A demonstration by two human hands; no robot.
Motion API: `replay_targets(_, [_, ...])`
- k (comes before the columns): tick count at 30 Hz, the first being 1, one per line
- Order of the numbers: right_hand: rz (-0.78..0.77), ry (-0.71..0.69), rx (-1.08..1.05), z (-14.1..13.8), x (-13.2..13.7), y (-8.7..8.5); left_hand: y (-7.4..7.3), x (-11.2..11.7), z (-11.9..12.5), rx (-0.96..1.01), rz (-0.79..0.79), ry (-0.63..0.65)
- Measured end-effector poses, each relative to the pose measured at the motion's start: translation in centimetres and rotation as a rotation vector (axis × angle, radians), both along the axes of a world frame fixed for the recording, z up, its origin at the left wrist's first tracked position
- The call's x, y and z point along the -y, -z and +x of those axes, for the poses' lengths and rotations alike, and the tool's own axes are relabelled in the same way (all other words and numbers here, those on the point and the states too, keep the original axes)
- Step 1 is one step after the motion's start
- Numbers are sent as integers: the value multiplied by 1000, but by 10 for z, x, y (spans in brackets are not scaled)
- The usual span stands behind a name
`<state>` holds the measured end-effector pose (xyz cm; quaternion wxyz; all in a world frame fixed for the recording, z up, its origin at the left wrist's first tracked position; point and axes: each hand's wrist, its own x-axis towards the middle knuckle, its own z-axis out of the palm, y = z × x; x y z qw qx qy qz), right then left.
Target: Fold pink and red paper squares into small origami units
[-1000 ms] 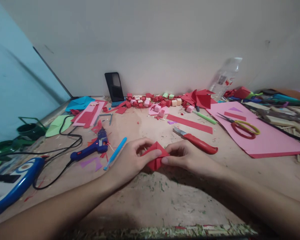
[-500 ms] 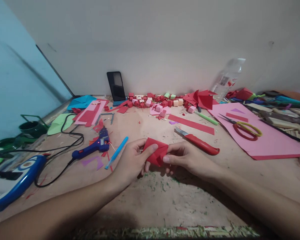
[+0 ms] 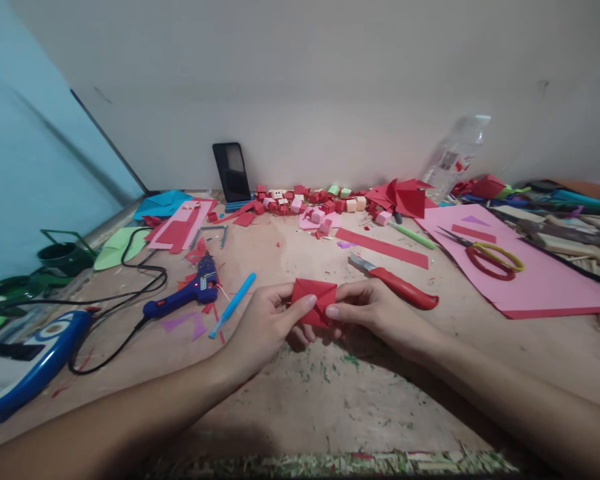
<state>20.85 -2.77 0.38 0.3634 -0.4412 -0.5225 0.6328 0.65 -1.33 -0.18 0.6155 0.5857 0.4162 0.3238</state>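
Between my two hands is a small folded piece of red paper [image 3: 316,290], held above the tabletop with creased flaps facing me. My left hand [image 3: 276,312] pinches its left side, thumb on top and fingers beneath. On the right edge, my right hand [image 3: 367,308] grips it between thumb and fingers. A knife with a red handle [image 3: 405,288] lies just beyond my right hand. To the left of my left hand rest a light-blue pen-like stick [image 3: 233,305] and a blue hot glue gun [image 3: 183,297] with a black cord.
Small red and pink paper cubes [image 3: 300,200] line the back, beside a leaning phone [image 3: 231,172]. Scissors [image 3: 495,257] lie on pink paper [image 3: 540,287] at right, near a plastic bottle [image 3: 457,160]. A red paper strip [image 3: 383,248] lies mid-table. A blue-and-white object [image 3: 35,363] sits at left.
The red paper has turned to sit more level and face me squarely. My right hand has shifted slightly left along its edge, and my left fingers have moved a little beneath it.
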Motion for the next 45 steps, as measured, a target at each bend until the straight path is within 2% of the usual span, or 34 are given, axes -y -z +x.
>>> replay_targets(6, [19,2,31,2,-1,4,0,-1,0,48,-27,21])
replay_targets(15, [0,66,53,-1,-1,0,0,0,0,124,-104,29])
replay_targets(20, [-9,94,80,-2,0,-2,-2,0,1,84,-63,-8])
replay_targets(27, [73,74,115,1,0,0,1,-2,2,-52,88,-25])
replay_targets(36, [63,114,171,1,-2,5,0,-2,2,-67,68,18])
replay_targets(45, [89,120,204,0,0,1,1,-2,1,-76,69,16])
